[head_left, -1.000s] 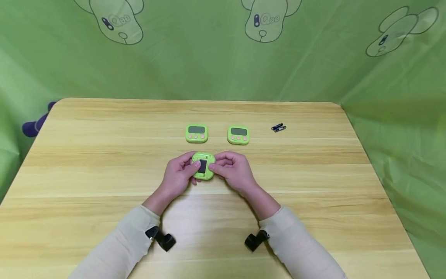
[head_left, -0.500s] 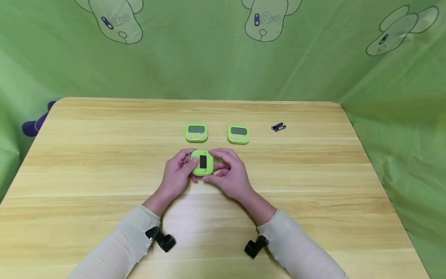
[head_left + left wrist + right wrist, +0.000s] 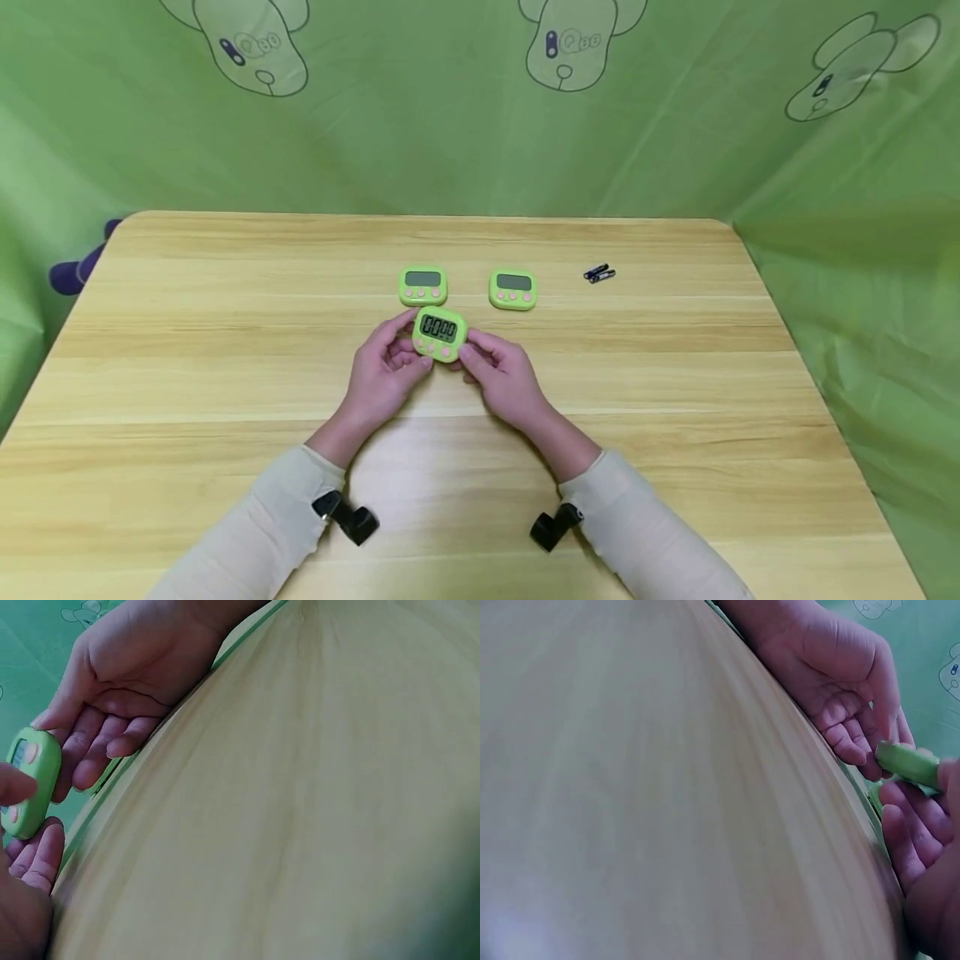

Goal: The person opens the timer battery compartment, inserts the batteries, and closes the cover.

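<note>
Between both hands, a little above the table, a green digital timer (image 3: 439, 334) is held with its face up. Its display reads zeros, and pink buttons run along its lower edge. The left hand (image 3: 381, 367) grips its left side, thumb at the bottom edge. The right hand (image 3: 506, 371) pinches the right end between thumb and fingers. In the left wrist view the timer (image 3: 34, 780) appears tilted; the right wrist view shows it edge-on (image 3: 909, 763). Behind it lie two more green timers, one at left (image 3: 423, 287) and one at right (image 3: 513, 290), their screens blank.
Two dark batteries (image 3: 600, 273) lie side by side at the back right of the wooden table (image 3: 675, 400). A green cloth (image 3: 450, 158) with bear-like drawings hangs behind the table's far edge. Black wrist cameras are strapped to both sleeves.
The held timer has been turned from its back, with the dark rectangle, to its display side. It has moved slightly away from the body. The right hand let its grip shift during the turn.
</note>
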Demonstrator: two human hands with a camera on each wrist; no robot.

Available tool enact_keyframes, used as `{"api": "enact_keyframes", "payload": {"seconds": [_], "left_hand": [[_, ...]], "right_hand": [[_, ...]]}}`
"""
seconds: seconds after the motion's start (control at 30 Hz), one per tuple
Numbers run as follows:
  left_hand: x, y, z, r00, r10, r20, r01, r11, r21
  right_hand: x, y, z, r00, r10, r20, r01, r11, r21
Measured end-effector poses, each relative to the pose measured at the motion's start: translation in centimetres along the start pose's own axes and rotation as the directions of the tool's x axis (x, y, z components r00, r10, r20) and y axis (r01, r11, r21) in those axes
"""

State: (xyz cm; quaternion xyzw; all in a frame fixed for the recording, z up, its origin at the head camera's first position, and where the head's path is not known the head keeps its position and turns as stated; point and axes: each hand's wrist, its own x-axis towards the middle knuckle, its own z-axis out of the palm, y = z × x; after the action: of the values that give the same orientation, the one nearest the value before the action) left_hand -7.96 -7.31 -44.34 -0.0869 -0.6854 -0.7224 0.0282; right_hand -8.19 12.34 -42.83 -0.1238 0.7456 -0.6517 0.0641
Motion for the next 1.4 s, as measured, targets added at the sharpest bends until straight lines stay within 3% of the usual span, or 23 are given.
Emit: {"api": "enact_keyframes", "payload": {"seconds": [0.23,0.43,0.57,0.8,0.87,1.0,1.13,1.4], "left_hand": [[-0.1,-0.2,0.3,0.999,0.004,-0.044,-0.003,1.000,0.026],[-0.4,0.2,-0.8,0.997,0.017,-0.081,-0.011,0.997,0.076],[-0.7,0.4,-2.6,0.996,0.048,-0.075,-0.038,0.991,0.132],[-0.3,3.5,-5.1,0.998,0.019,-0.061,0.000,0.955,0.296],[0.0,2.8,-6.4,0.997,0.023,-0.074,0.002,0.945,0.326],[0.7,1.2,-8.7,0.996,0.032,-0.089,0.003,0.929,0.371],[1.3,0.7,-10.4,0.993,0.040,-0.113,0.010,0.911,0.413],[2.6,0.6,-12.5,0.990,0.021,-0.143,0.057,0.855,0.516]], "right_hand": [[0.2,0.2,0.6,0.983,-0.048,-0.179,0.066,0.993,0.097],[0.6,0.2,2.2,0.973,-0.078,-0.217,0.108,0.985,0.133],[0.9,-0.1,3.7,0.980,-0.069,-0.187,0.082,0.995,0.064],[2.1,-0.4,6.3,0.984,-0.102,-0.148,0.083,0.988,-0.130],[2.8,-0.4,7.3,0.984,-0.118,-0.137,0.092,0.979,-0.181],[4.2,-0.5,9.0,0.983,-0.124,-0.133,0.083,0.957,-0.276],[5.5,-0.7,10.6,0.985,-0.105,-0.134,0.048,0.928,-0.370],[8.2,-0.6,12.6,0.986,-0.114,-0.118,0.024,0.811,-0.585]]}}
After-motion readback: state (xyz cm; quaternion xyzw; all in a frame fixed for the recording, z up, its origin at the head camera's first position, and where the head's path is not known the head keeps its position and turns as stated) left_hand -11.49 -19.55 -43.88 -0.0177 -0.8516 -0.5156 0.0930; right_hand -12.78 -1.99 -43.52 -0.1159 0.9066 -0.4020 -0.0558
